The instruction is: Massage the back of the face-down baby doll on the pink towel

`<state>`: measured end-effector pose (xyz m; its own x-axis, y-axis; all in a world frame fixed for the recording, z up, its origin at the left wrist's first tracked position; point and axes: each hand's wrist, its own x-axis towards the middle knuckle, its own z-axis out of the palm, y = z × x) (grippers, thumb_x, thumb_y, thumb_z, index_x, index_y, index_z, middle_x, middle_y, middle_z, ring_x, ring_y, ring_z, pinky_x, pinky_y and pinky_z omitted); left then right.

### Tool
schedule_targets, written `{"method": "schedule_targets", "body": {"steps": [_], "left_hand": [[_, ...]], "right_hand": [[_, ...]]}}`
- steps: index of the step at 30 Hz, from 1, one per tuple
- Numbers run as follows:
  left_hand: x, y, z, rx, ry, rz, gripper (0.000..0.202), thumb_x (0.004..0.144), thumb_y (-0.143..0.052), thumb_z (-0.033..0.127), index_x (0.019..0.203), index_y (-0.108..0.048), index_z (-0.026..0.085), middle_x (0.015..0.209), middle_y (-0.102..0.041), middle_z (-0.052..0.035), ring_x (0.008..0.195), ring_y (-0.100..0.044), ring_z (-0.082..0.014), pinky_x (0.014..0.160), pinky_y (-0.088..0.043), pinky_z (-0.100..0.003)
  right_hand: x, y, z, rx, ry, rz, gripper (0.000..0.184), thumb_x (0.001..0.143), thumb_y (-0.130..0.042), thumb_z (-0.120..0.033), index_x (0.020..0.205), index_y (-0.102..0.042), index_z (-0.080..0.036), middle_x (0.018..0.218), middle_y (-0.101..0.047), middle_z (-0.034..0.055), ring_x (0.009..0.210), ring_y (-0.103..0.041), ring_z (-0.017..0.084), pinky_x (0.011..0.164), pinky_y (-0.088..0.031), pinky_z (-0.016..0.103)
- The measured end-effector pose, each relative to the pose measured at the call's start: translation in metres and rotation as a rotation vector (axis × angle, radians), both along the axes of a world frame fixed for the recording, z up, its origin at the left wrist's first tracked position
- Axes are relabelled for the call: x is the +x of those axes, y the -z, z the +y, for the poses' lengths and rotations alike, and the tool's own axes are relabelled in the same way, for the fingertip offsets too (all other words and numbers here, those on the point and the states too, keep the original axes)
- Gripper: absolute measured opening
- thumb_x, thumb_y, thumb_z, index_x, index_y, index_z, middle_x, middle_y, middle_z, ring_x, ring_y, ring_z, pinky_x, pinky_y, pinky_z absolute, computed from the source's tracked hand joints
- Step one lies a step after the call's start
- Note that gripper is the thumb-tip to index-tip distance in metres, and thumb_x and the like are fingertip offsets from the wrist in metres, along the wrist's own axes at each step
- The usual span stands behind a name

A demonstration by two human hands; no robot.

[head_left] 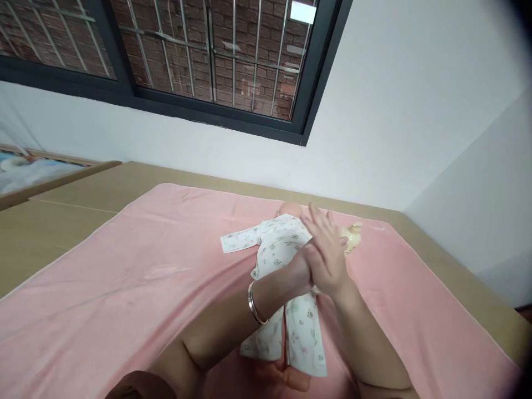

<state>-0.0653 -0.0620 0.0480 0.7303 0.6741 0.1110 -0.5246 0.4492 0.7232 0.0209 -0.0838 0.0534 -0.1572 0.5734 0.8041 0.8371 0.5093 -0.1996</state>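
A baby doll (pixel 291 209) in a white printed romper (pixel 277 244) lies on its back on a pink towel (pixel 158 277), head toward the far wall, bare feet near me. My right hand (pixel 326 255) hovers flat over the doll's chest with fingers stretched out. My left hand (pixel 301 272), with a silver bangle at the wrist, sits just under and behind the right hand on the doll's belly; its fingers are hidden. A pale yellow toy (pixel 352 237) lies right of the doll's shoulder.
The towel covers a tan wooden surface (pixel 62 221) that runs to the white wall. A barred window (pixel 208 50) is above. A wooden-framed cot edge (pixel 50 177) shows at far left.
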Motion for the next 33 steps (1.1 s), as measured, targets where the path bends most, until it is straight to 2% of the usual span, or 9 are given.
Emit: {"method": "schedule_targets", "body": {"steps": [4, 8, 11, 14, 17, 19, 23, 28, 33], "left_hand": [[0.000, -0.019, 0.022, 0.005, 0.200, -0.034, 0.047, 0.097, -0.042, 0.048, 0.135, -0.054, 0.025, 0.144, -0.054, -0.0057, 0.141, -0.041, -0.0236, 0.121, -0.030, -0.040], [-0.009, -0.020, 0.065, 0.002, 0.071, 0.086, 0.062, 0.099, -0.025, 0.054, 0.126, -0.060, 0.011, 0.125, -0.066, -0.0166, 0.129, -0.055, -0.0291, 0.112, -0.040, -0.044], [-0.001, 0.004, 0.100, 0.171, -0.220, 0.284, 0.054, 0.100, -0.029, 0.049, 0.127, -0.058, 0.013, 0.127, -0.066, -0.0145, 0.125, -0.058, -0.0283, 0.108, -0.044, -0.043], [0.015, 0.044, 0.127, 0.492, -0.531, 0.533, 0.043, 0.100, -0.034, 0.038, 0.130, -0.056, 0.016, 0.144, -0.054, -0.0108, 0.135, -0.048, -0.0234, 0.114, -0.037, -0.038], [0.025, 0.082, 0.142, 0.815, -0.649, 0.811, 0.041, 0.099, -0.035, 0.034, 0.124, -0.061, 0.015, 0.140, -0.057, -0.0124, 0.140, -0.041, -0.0258, 0.121, -0.021, -0.044], [0.026, 0.098, 0.146, 0.926, -0.684, 0.920, 0.041, 0.100, -0.030, 0.031, 0.119, -0.064, 0.017, 0.135, -0.061, -0.0113, 0.140, -0.041, -0.0266, 0.121, -0.018, -0.048], [0.026, 0.109, 0.145, 1.030, -0.734, 0.991, 0.045, 0.101, -0.024, 0.031, 0.113, -0.065, 0.018, 0.130, -0.064, -0.0119, 0.131, -0.049, -0.0259, 0.117, -0.026, -0.047], [0.028, 0.113, 0.151, 0.951, -0.796, 0.939, 0.047, 0.101, -0.022, 0.031, 0.104, -0.068, 0.018, 0.118, -0.068, -0.0118, 0.117, -0.058, -0.0222, 0.109, -0.037, -0.038], [0.027, 0.122, 0.160, 0.828, -0.802, 0.835, 0.046, 0.100, -0.025, 0.032, 0.102, -0.069, 0.017, 0.116, -0.070, -0.0105, 0.112, -0.061, -0.0202, 0.104, -0.041, -0.032]], "right_hand": [[0.025, 0.007, 0.022, -0.030, 0.147, 0.101, 0.046, 0.103, -0.029, -0.036, 0.146, -0.042, -0.027, 0.157, -0.035, 0.0072, 0.146, -0.031, 0.026, 0.121, -0.012, 0.063], [0.018, 0.019, 0.039, -0.221, 0.144, 0.029, 0.054, 0.102, -0.034, -0.043, 0.152, -0.033, -0.022, 0.161, -0.026, 0.0115, 0.149, -0.023, 0.026, 0.120, -0.022, 0.057], [0.016, 0.030, 0.052, -0.314, 0.082, 0.001, 0.059, 0.099, -0.042, -0.041, 0.152, -0.033, -0.018, 0.159, -0.030, 0.0125, 0.149, -0.024, 0.026, 0.120, -0.026, 0.051], [0.026, 0.051, 0.070, -0.410, 0.139, 0.075, 0.055, 0.097, -0.041, -0.033, 0.149, -0.040, -0.014, 0.154, -0.040, 0.0143, 0.144, -0.035, 0.024, 0.119, -0.030, 0.046], [0.039, 0.077, 0.090, -0.525, 0.250, 0.070, 0.053, 0.094, -0.041, -0.026, 0.146, -0.045, -0.012, 0.152, -0.042, 0.0151, 0.144, -0.035, 0.025, 0.120, -0.027, 0.045], [0.045, 0.089, 0.099, -0.592, 0.269, 0.006, 0.052, 0.094, -0.043, -0.025, 0.145, -0.047, -0.016, 0.154, -0.040, 0.0120, 0.146, -0.031, 0.025, 0.121, -0.021, 0.046], [0.046, 0.094, 0.104, -0.636, 0.351, -0.015, 0.047, 0.100, -0.035, -0.030, 0.144, -0.048, -0.019, 0.155, -0.039, 0.0083, 0.147, -0.029, 0.024, 0.121, -0.019, 0.045], [0.026, 0.093, 0.098, -0.701, 0.553, -0.055, 0.055, 0.101, -0.032, -0.032, 0.149, -0.038, -0.007, 0.158, -0.029, 0.0188, 0.148, -0.024, 0.032, 0.119, -0.021, 0.050], [0.027, 0.093, 0.097, -0.671, 0.436, -0.147, 0.052, 0.099, -0.036, -0.031, 0.148, -0.042, -0.014, 0.158, -0.032, 0.0127, 0.149, -0.021, 0.032, 0.121, -0.017, 0.049]]}}
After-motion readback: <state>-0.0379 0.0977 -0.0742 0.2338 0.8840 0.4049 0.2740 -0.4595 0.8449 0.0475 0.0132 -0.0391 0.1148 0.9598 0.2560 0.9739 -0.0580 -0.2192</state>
